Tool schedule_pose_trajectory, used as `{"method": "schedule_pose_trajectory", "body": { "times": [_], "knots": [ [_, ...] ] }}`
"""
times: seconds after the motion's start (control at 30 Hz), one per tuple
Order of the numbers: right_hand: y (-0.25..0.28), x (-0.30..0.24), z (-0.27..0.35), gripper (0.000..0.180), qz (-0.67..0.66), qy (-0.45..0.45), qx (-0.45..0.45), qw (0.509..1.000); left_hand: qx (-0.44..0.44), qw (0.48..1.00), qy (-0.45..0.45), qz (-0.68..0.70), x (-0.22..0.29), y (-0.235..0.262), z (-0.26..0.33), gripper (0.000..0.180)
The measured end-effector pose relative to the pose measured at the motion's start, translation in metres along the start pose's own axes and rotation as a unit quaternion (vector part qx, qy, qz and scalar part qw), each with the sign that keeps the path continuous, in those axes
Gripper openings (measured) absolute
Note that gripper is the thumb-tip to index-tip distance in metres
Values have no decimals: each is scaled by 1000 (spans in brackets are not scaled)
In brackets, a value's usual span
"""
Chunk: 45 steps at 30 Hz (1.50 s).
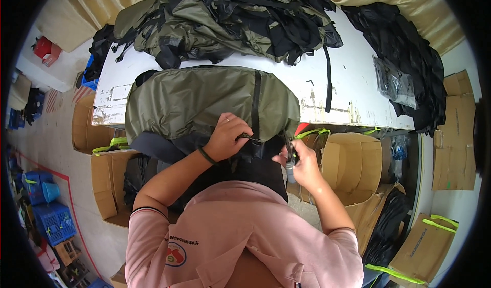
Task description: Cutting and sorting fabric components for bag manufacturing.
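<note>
An olive-green bag [204,96] with a black vertical strip [257,101] lies across the table's front edge, its near side hanging toward me. My left hand [227,137] is closed at the bag's near edge, below the strip. Between its fingertips is a short piece of black strap [246,135]. My right hand [303,164], at the bag's near right corner, is closed around a slim dark object [290,154]; its kind is hard to make out. Part of the bag's dark underside [186,146] shows beneath my left hand.
Olive and black bags [225,24] are piled at the back of the white table [353,73]. Black fabric pieces [409,58] and a clear plastic packet [394,83] lie on the right. Open cardboard boxes [353,160] stand below; blue crates [53,221] are at far left.
</note>
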State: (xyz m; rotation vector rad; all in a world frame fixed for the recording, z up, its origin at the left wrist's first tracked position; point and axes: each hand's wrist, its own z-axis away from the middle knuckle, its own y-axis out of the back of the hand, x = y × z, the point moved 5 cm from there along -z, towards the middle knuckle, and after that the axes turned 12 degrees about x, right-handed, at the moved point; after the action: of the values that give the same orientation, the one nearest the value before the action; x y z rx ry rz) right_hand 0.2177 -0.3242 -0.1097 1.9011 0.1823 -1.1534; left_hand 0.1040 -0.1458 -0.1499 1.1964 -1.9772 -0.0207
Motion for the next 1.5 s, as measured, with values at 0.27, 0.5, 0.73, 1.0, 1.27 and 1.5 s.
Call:
{"method": "schedule_pose_trajectory", "body": {
  "times": [0.27, 0.5, 0.73, 1.0, 1.27, 1.5],
  "knots": [
    [-38, -24, -33, 41, 31, 82, -23, 996, 0, 999, -22, -32, 7, 0, 0, 21],
    [-48, 4, -26, 24, -265, -39, -5, 964, -28, 997, -70, -31, 16, -3, -4, 16],
    [-36, 11, -13, 28, -365, -136, -4, 921, 0, 993, -116, -6, 26, -10, -8, 17],
    [-26, 14, 0, 28, -412, -196, -19, 890, 3, 988, -156, -7, 33, -12, -8, 14],
    [-24, 16, 2, 27, -389, -189, -28, 901, 9, 986, -165, -34, 40, -9, -9, 13],
    [-14, -19, 30, 28, -448, -150, -112, 874, 65, 990, -58, -113, -17, 15, -14, 15]
  ]
}}
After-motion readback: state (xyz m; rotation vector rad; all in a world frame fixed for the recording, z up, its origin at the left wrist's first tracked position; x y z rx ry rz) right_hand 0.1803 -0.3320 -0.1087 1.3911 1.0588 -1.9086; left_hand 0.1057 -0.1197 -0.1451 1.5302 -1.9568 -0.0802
